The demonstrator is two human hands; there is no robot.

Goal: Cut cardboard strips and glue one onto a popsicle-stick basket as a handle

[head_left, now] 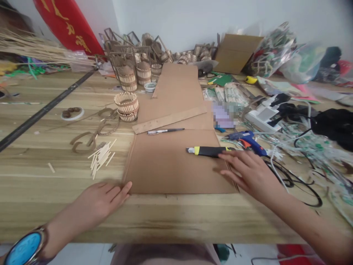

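Observation:
A brown cardboard sheet [171, 165] lies on the wooden table in front of me. My left hand [103, 200] rests at its near left corner, fingertips touching the edge, fingers stretched out. On the right side of the sheet is a black and yellow utility knife [211, 151] with its blade partly out, pointing left. My right hand [250, 175] reaches over the sheet's right edge; its spread fingertips touch the knife's rear end, without wrapping round it. Farther up the cardboard lie a pen [165, 131] and a flat wooden strip [169, 119].
Left of the cardboard are small sticks [102, 158], curled brown strips [82, 143] and a small slatted basket [127, 106]. On the right lie a blue glue gun [248, 140], a white power strip [263, 114] and tangled cables [295, 184]. More baskets [128, 73] stand at the back.

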